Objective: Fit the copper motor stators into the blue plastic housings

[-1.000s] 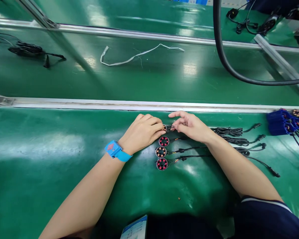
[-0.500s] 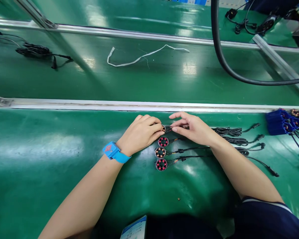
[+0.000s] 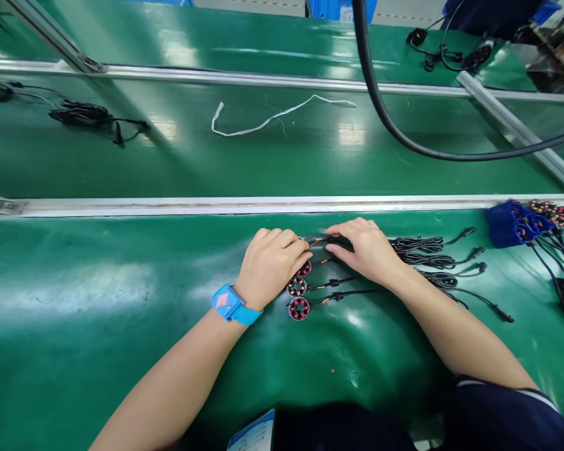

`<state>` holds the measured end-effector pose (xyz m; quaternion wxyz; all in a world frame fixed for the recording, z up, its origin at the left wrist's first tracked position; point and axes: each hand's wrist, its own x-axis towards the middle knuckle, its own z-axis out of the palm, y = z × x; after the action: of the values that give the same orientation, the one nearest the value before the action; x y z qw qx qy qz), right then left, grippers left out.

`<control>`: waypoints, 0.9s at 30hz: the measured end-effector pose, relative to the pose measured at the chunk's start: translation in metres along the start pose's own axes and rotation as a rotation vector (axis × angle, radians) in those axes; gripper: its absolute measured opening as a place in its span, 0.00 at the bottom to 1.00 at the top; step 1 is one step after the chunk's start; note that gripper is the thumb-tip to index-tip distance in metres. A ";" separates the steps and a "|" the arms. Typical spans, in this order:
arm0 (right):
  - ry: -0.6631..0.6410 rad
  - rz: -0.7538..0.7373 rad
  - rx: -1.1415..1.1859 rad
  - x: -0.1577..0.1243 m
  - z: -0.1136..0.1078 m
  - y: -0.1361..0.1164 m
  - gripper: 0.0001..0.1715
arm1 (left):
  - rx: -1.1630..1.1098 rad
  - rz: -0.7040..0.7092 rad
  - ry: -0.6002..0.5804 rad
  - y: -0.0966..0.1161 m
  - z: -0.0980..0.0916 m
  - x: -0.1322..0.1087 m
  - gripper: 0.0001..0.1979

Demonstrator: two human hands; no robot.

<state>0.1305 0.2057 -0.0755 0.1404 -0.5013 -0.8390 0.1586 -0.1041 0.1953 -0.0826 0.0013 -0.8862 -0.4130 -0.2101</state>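
A row of round motor stators with red or copper windings lies on the green bench, wires toward the right. My left hand [image 3: 275,260], with a blue wrist strap [image 3: 235,305], closes over the topmost stator, which its fingers almost wholly hide. Its fingertips also cover part of the red-wound stator [image 3: 303,269] below. Nearer me lie a copper-wound stator [image 3: 296,287] and another red-wound stator [image 3: 299,309], both untouched. My right hand [image 3: 366,247] curls its thumb and fingers around the topmost stator's cable [image 3: 337,240]; the grip is partly hidden.
Bundled black cables [image 3: 418,244] stretch right, beyond my right hand. Blue cylindrical holders [image 3: 507,224] with more stators stand at far right. A metal rail [image 3: 216,205] crosses behind my hands. A thick black cable [image 3: 380,106] hangs above; a white strip [image 3: 263,124] lies beyond the rail.
My left hand has shifted slightly down and now covers more of the upper stators. My right thumb and fingers have moved from the thin wires onto the cable. The view has shifted a little.
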 end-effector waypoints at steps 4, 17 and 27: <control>-0.045 -0.001 -0.042 0.005 0.005 0.001 0.08 | 0.062 -0.020 0.000 0.002 -0.002 0.003 0.09; -0.038 0.001 0.001 0.003 0.004 0.001 0.08 | 0.082 -0.046 -0.006 0.009 0.002 0.010 0.10; 0.010 -0.010 0.007 -0.003 -0.004 0.001 0.13 | -0.090 -0.066 -0.054 0.003 -0.013 -0.002 0.13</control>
<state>0.1341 0.2038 -0.0730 0.1471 -0.4973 -0.8403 0.1581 -0.1077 0.1894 -0.0708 -0.0566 -0.8766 -0.4319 -0.2045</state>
